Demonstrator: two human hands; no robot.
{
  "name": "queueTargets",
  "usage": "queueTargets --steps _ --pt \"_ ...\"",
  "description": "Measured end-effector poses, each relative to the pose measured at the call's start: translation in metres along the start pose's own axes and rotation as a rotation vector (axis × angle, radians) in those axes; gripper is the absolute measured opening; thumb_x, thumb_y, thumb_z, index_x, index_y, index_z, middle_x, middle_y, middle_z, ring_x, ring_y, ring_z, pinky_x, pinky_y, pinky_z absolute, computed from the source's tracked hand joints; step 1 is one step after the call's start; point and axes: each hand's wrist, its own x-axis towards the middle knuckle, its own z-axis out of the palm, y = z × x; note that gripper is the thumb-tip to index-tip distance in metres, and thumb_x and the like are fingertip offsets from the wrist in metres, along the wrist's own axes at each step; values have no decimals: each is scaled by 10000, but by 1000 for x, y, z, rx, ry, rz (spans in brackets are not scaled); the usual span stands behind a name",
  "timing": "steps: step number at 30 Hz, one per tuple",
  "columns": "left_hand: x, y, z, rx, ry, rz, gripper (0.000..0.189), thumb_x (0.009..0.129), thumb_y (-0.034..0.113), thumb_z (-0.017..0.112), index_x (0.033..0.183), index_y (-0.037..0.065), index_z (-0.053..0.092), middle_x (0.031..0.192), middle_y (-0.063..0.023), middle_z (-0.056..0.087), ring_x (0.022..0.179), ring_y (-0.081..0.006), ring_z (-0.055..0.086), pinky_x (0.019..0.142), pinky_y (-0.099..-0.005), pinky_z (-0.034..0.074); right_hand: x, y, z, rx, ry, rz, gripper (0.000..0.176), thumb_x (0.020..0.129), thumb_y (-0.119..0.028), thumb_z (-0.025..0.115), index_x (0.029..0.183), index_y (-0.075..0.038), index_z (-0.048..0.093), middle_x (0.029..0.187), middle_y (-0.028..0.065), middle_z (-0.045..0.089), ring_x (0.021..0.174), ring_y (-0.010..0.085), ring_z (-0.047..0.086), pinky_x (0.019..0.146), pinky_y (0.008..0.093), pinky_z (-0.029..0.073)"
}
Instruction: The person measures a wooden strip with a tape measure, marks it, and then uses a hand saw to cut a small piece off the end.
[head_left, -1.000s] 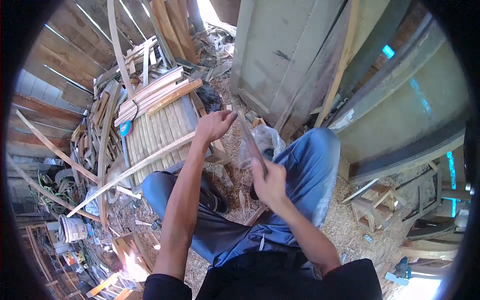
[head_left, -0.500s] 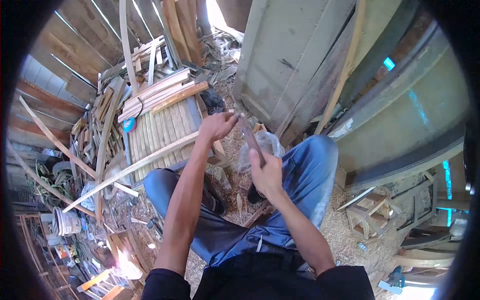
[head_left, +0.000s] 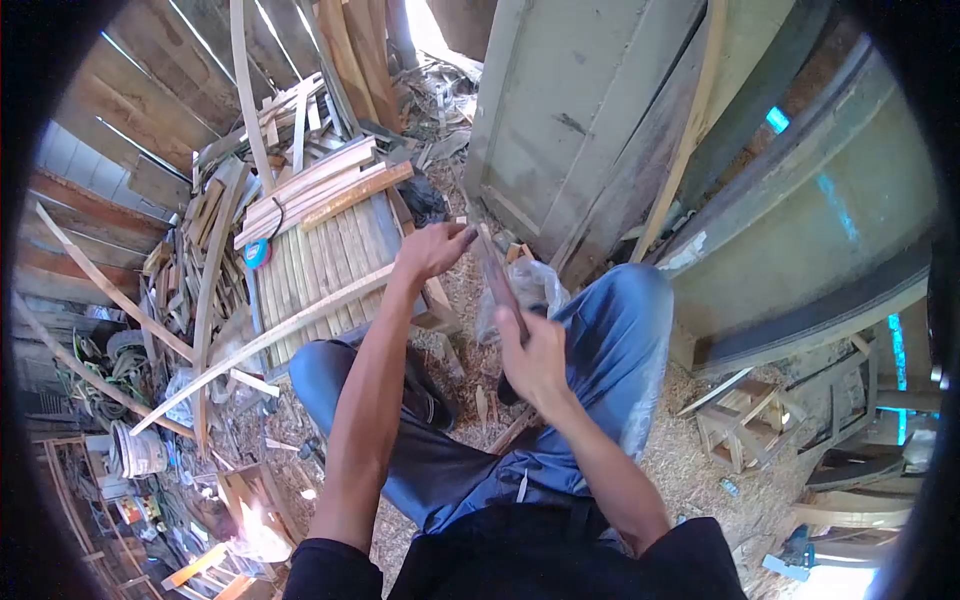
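Observation:
My right hand (head_left: 537, 358) is wrapped round the lower end of a long, narrow dark-brown bar (head_left: 497, 278). The bar slants up and to the left between my knees, away from my body. Close by its upper end, my left hand (head_left: 433, 250) is closed, its fingers pinched around something small and dark that I cannot make out. Behind the bar, a clear plastic bag (head_left: 541, 286) lies on the ground.
To the left, a slatted wooden panel (head_left: 330, 255) bears stacked strips (head_left: 310, 190) and a turquoise tape measure (head_left: 257, 253). One long thin strip (head_left: 235, 355) crosses the panel's near side. Large grey boards (head_left: 560, 110) lean at the right. A small wooden frame (head_left: 745, 425) stands on the shavings.
The left fingertips have shifted slightly left of the bar's upper end. The right hand keeps its grip on the bar, and the view has moved a little.

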Motion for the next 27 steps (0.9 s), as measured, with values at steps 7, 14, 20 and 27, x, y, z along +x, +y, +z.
queueTargets --steps 7,14,20,27 --pt "-13 8 6 -17 -14 -55 563 913 577 343 1168 183 655 1044 -222 655 1020 -395 603 906 -466 464 -63 -1 -42 50 -105 175 260 904 -199 566 875 36 674 576 165 583 519 206 631 518 331 472" --pt "-8 8 -5 -85 4 -61 543 889 565 415 1116 136 658 1037 -201 662 992 -395 611 871 -461 478 -24 7 -14 75 -1 174 345 909 -269 555 796 50 622 564 199 528 486 224 559 522 366 429" --pt "-19 4 -4 27 103 76 529 816 481 580 1179 96 609 974 -211 670 938 -391 626 827 -462 494 -40 39 -26 201 -26 197 432 946 -246 498 575 -24 497 520 -14 464 489 76 425 464 280 325" --pt "-18 1 3 76 139 122 437 817 386 636 1143 96 618 950 -199 669 889 -373 633 767 -451 511 18 17 11 -66 3 12 401 920 -311 552 765 54 608 516 156 481 432 213 514 488 374 396"
